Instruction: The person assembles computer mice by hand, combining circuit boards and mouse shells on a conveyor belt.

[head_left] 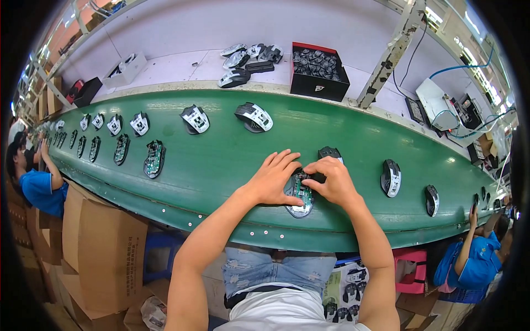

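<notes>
A mouse base with a green circuit board [303, 194] lies on the conveyor belt in front of me. My left hand [271, 179] holds it from the left, the thumb over the near part of the board and the fingers toward its far end. At the far end, my right hand [335, 182] is closed, thumb and forefinger pinched over the board; whatever is between them is hidden. Just behind the right hand lies a dark mouse [329, 152], partly covered by it.
Mouse top shells [195, 119] and open bases with boards [154, 159] line the green belt [221, 149] on the left. Assembled mice [391, 178] lie right. A black box of small dark parts [319, 83] stands on the back shelf. Co-workers [41, 187] sit at both ends.
</notes>
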Motion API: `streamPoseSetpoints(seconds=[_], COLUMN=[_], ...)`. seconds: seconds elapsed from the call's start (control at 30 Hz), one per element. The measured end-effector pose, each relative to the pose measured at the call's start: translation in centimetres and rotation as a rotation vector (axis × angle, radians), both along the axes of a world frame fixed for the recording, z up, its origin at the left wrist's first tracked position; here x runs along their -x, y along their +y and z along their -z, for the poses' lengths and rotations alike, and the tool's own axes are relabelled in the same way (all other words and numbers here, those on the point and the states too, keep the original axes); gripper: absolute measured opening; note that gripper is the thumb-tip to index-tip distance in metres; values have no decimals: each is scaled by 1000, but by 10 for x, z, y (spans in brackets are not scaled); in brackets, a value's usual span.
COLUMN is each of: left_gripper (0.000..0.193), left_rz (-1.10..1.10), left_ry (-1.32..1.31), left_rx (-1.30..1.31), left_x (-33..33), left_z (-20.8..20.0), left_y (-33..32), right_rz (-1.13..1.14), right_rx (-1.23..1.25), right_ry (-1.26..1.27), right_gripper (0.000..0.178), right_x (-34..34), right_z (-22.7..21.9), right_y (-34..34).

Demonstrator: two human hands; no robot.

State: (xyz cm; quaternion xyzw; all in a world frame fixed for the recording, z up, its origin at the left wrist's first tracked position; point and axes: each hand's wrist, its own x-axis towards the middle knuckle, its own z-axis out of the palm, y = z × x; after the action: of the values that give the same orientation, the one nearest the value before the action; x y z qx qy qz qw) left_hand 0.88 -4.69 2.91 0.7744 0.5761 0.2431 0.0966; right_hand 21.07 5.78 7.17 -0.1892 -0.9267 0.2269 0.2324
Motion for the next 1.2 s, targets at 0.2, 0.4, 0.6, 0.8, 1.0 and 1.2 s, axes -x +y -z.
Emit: streamPoseSetpoints(seconds=[0.2, 0.4, 0.6, 0.8, 1.0, 1.2], left_gripper=[91, 90, 89, 89, 91, 93], left_rz=[3, 4, -2, -14, -11, -17], left_ry=[6, -11, -23, -41, -61, -77], left_rx=[24, -41, -43, -13, 31, 41], left_x=[-4, -5, -8, -12, -14, -16], left_z=[-1, 3, 3, 2, 1, 1], left_y=[-1, 0, -2, -2, 0, 0], right_rz=[22, 41, 72, 85, 150, 85], right_rx=[-8, -240, -270, -151, -57, -53], right_ry=[-50, -124, -103, -34, 12, -86], right_gripper=[26, 23, 21, 26, 21, 22], right_x=[-1, 2, 3, -6, -6, -6], right_z=[-3, -10, -6, 1, 11, -6], right_y=[-2, -17, -20, -10, -14, -4])
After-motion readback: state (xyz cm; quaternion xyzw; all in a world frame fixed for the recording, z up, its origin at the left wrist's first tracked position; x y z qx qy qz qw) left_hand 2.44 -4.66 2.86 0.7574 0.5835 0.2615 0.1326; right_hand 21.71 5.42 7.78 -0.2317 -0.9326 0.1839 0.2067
